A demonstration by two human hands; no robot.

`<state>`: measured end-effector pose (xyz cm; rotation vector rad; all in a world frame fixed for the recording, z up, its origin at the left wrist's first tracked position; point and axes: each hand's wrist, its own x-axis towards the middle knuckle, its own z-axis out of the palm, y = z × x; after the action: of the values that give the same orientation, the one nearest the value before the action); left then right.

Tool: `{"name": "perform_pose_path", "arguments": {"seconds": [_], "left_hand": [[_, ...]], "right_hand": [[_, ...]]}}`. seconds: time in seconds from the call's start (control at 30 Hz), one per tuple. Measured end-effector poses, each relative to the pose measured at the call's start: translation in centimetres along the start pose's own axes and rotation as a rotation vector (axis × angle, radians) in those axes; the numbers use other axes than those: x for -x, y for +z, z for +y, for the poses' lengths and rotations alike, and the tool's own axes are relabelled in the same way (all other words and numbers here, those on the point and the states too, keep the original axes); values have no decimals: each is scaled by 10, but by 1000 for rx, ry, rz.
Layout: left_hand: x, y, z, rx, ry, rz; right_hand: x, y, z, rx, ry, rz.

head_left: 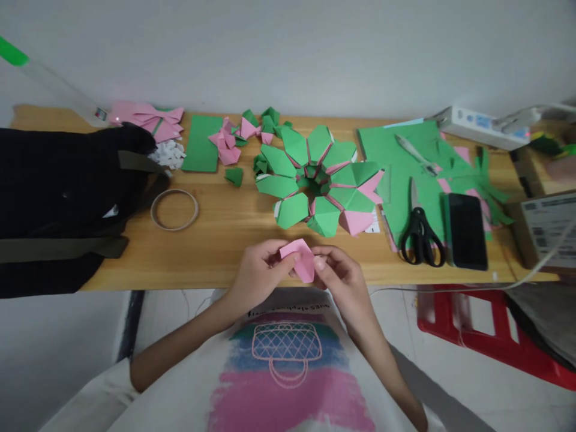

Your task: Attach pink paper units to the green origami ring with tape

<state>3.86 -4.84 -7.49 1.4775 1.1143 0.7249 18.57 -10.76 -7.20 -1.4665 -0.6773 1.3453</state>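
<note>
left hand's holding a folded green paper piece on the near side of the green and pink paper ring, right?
No, the head view shows the left hand holding a folded pink paper piece, not a green one; the rest stands.

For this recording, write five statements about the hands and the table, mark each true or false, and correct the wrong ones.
1. The left hand holds a piece of pink paper, with the right hand at its edge. True.
2. The scissors lie on the table. True.
3. The scissors lie left of both hands. False: they lie to the right, next to the phone.
4. The paper flower has an opening at its centre. True.
5. The paper flower is all blue. False: it is green and pink.
</note>
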Motion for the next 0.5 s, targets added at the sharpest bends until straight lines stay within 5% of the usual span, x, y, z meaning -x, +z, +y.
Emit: {"name": "perform_pose_path", "arguments": {"seconds": [0.2,0.5], "left_hand": [[-2,0,2,130,-130,-39],[-4,1,1,395,-273,-6]], "right_hand": [[-1,-1,-3,-44,49,-67],[2,-6,3,104,-135,-44]]}}
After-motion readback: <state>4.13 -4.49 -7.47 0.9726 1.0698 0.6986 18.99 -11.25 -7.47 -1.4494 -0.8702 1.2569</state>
